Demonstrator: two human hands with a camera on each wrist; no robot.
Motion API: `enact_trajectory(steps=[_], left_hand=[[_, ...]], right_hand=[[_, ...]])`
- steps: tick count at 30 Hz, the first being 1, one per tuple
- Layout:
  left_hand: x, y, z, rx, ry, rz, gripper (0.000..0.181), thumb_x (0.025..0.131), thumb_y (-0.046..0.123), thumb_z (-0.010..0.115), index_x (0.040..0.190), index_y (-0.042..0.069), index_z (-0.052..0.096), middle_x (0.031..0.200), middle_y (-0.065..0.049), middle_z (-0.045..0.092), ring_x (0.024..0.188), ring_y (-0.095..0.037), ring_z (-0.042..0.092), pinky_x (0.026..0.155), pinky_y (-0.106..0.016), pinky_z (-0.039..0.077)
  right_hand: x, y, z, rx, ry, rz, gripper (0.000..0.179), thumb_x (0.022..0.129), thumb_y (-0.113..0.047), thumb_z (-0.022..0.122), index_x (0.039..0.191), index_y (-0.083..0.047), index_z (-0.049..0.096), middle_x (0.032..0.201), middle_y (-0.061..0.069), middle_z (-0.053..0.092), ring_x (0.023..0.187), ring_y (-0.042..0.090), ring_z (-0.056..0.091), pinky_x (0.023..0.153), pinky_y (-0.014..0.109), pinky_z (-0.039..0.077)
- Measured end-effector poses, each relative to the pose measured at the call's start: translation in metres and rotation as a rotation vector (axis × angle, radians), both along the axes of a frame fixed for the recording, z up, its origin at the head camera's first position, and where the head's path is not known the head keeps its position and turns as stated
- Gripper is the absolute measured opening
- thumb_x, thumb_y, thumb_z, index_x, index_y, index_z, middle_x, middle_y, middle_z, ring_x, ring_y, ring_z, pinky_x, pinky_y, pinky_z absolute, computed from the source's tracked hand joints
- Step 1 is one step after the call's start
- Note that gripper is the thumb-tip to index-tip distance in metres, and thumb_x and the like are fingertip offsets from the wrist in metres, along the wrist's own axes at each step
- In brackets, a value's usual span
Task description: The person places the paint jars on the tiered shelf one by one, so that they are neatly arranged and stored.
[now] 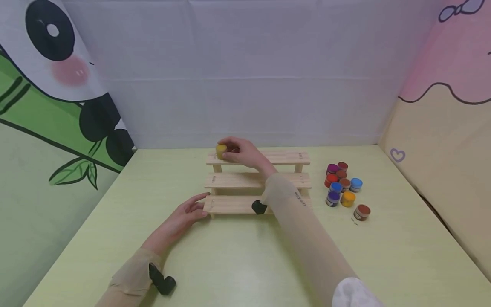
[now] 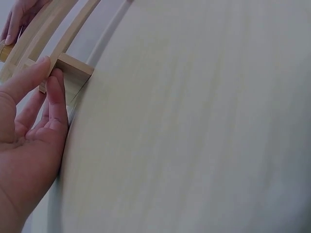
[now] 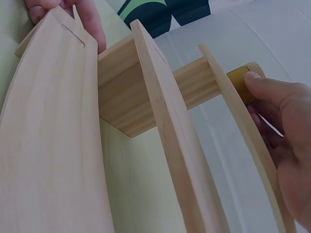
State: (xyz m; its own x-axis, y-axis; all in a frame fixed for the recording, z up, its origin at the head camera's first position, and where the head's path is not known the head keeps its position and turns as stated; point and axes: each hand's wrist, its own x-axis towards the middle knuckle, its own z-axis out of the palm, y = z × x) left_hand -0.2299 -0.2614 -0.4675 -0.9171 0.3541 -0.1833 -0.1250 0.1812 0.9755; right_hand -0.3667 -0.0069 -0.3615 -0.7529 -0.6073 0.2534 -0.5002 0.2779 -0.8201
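A small yellow paint jar (image 1: 221, 152) is pinched between thumb and fingers of my right hand (image 1: 245, 152), at the left end of the top step. That step belongs to a three-tier wooden display rack (image 1: 238, 181). In the right wrist view the jar (image 3: 238, 82) sits right at the top board's surface, my right thumb on its side. My left hand (image 1: 186, 215) grips the left end of the lowest board. Seen from the left wrist, the thumb and fingers of that left hand (image 2: 36, 136) are around the board's corner, beside the wooden support (image 2: 75, 65).
Right of the rack, several paint jars stand grouped on the pale table (image 1: 245, 264), among them a purple jar (image 1: 332, 169), a light blue jar (image 1: 356, 184) and an orange-yellow jar (image 1: 348, 198). A brown jar (image 1: 362, 212) stands nearer. A white backdrop (image 1: 245, 85) rises behind.
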Motion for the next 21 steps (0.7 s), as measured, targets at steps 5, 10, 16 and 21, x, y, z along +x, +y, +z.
enact_trajectory(steps=[5,10,16,21], left_hand=[[0.0007,0.001,0.0026,-0.009,-0.013,0.006,0.068,0.099,0.021,0.06,0.156,0.016,0.025,0.145,-0.017,0.048,0.116,-0.01,0.058,0.098,-0.023,0.044],[0.0007,0.0008,0.0031,-0.014,-0.013,0.006,0.069,0.099,0.022,0.06,0.157,0.015,0.024,0.145,-0.017,0.048,0.116,-0.01,0.057,0.098,-0.023,0.043],[0.0008,0.0003,0.0038,-0.012,-0.009,0.002,0.068,0.099,0.02,0.06,0.156,0.015,0.024,0.143,-0.016,0.049,0.115,-0.009,0.058,0.097,-0.022,0.044],[0.0014,0.0002,0.0037,-0.013,-0.013,0.006,0.067,0.099,0.02,0.059,0.156,0.015,0.024,0.144,-0.016,0.048,0.115,-0.008,0.058,0.097,-0.021,0.044]], right_hand=[[0.0014,0.0005,0.0022,0.007,0.004,-0.002,0.042,0.097,-0.018,0.063,0.138,-0.014,0.055,0.122,0.007,0.063,0.108,0.019,0.062,0.09,0.031,0.053],[0.0011,0.0003,0.0022,0.004,0.001,0.003,0.043,0.097,-0.018,0.063,0.139,-0.014,0.055,0.123,0.007,0.063,0.109,0.02,0.062,0.091,0.033,0.053],[-0.0002,0.0002,0.0009,-0.008,-0.006,0.008,0.042,0.098,-0.017,0.062,0.139,-0.014,0.055,0.122,0.008,0.063,0.108,0.019,0.062,0.09,0.031,0.053],[0.0002,-0.0001,0.0003,-0.013,-0.01,0.012,0.043,0.098,-0.017,0.062,0.139,-0.012,0.054,0.122,0.008,0.063,0.108,0.019,0.062,0.09,0.031,0.054]])
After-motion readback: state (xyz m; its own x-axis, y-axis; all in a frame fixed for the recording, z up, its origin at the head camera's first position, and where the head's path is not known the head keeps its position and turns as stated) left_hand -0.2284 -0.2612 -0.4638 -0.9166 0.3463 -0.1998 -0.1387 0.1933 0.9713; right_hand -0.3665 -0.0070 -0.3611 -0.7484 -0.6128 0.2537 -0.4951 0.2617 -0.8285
